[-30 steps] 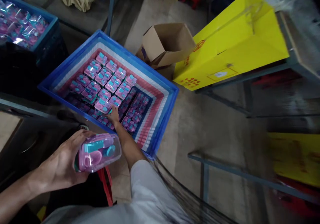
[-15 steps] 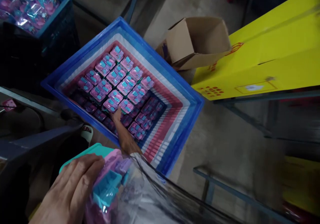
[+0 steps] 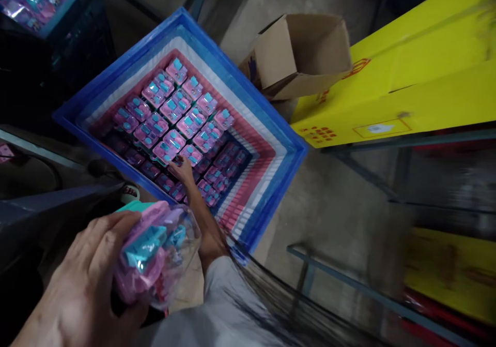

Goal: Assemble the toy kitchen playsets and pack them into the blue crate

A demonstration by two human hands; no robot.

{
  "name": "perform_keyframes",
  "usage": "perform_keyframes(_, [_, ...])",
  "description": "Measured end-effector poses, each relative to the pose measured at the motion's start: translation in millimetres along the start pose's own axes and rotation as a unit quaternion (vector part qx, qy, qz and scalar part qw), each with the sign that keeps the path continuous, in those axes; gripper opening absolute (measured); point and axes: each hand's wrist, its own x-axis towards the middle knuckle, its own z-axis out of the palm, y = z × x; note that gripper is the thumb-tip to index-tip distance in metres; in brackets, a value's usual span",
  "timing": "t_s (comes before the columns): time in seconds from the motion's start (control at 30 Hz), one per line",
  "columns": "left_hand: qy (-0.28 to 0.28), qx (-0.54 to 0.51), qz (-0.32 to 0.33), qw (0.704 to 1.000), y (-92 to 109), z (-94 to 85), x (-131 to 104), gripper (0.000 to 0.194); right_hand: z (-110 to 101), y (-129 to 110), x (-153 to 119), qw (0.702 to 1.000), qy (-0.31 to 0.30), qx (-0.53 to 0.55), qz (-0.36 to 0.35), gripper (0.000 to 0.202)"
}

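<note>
My left hand [image 3: 93, 269], at the lower left, grips a clear plastic package [image 3: 145, 254] with pink, purple and turquoise parts inside. Deep in a blue crate [image 3: 240, 83] lined with striped material, similar packages [image 3: 176, 106] stand in neat rows, with a darker layer lower down. My right hand [image 3: 183, 172] reaches into the crate, at the near corner of the upper layer. Its fingers are apart beside the packages and hold nothing that I can see.
An open cardboard box [image 3: 279, 57] is beyond the crate, next to large yellow boxes [image 3: 406, 73] on a metal frame. Another crate [image 3: 70, 8] of packages is at the upper left. A metal rail [image 3: 372, 295] crosses the lower right.
My right hand has come slightly away from the upper packages, and its fingers show more. My left hand and its package have shifted left and turned slightly. The view has shifted.
</note>
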Motion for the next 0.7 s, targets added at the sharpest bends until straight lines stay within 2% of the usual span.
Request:
perform_keyframes(0.03, [0.002, -0.013, -0.014, 1.000, 0.3, -1.8, 2.4, 0.078, -20.5, -4.8, -19.0, 0.998, -0.042, 0.034, -0.020, 0.066])
perform_keyframes(0.07, [0.002, -0.031, -0.026, 0.999, 0.4, -3.7, 4.5, 0.071, -41.3, -9.7, -40.6, 0.986, -0.122, 0.105, -0.051, 0.073])
perform_keyframes(0.13, [-0.017, -0.071, -0.038, 0.997, 1.1, -7.5, 8.1, 0.062, -78.9, -21.0, -87.1, 0.917, -0.309, 0.231, -0.103, 0.108])
perform_keyframes(0.17, [-0.033, -0.090, -0.049, 0.994, 1.8, -9.2, 9.6, 0.058, -93.7, -27.8, -109.3, 0.880, -0.377, 0.263, -0.124, 0.127])
perform_keyframes(0.2, [-0.053, -0.110, -0.062, 0.991, 2.8, -10.4, 11.0, 0.056, -104.8, -35.7, -129.2, 0.857, -0.415, 0.271, -0.139, 0.139])
perform_keyframes(0.23, [-0.076, -0.132, -0.077, 0.985, 3.8, -11.0, 12.1, 0.056, -112.1, -44.6, -146.2, 0.849, -0.430, 0.268, -0.151, 0.146])
perform_keyframes(0.3, [-0.129, -0.169, -0.112, 0.971, 5.2, -10.2, 13.6, 0.060, -116.4, -63.4, -170.6, 0.866, -0.401, 0.248, -0.169, 0.138])
perform_keyframes(0.37, [-0.177, -0.190, -0.132, 0.957, 4.2, -6.7, 14.1, 0.068, -111.6, -79.8, -184.6, 0.888, -0.354, 0.230, -0.184, 0.118])
perform_keyframes(0.47, [-0.179, -0.178, -0.133, 0.958, -2.3, 1.6, 13.7, 0.084, -101.9, -89.2, -197.1, 0.895, -0.323, 0.243, -0.190, 0.092])
perform_keyframes(0.53, [-0.159, -0.178, -0.134, 0.962, -7.9, 7.0, 13.6, 0.097, -100.8, -82.3, -203.1, 0.899, -0.303, 0.263, -0.178, 0.090])
perform_keyframes(0.6, [-0.144, -0.185, -0.143, 0.961, -11.9, 11.5, 13.6, 0.106, -105.6, -66.4, -205.4, 0.915, -0.256, 0.267, -0.163, 0.096])
perform_keyframes(0.7, [-0.109, -0.149, -0.123, 0.975, -12.4, 16.7, 11.2, 0.104, -119.3, -33.4, -194.5, 0.950, -0.126, 0.252, -0.132, 0.099])
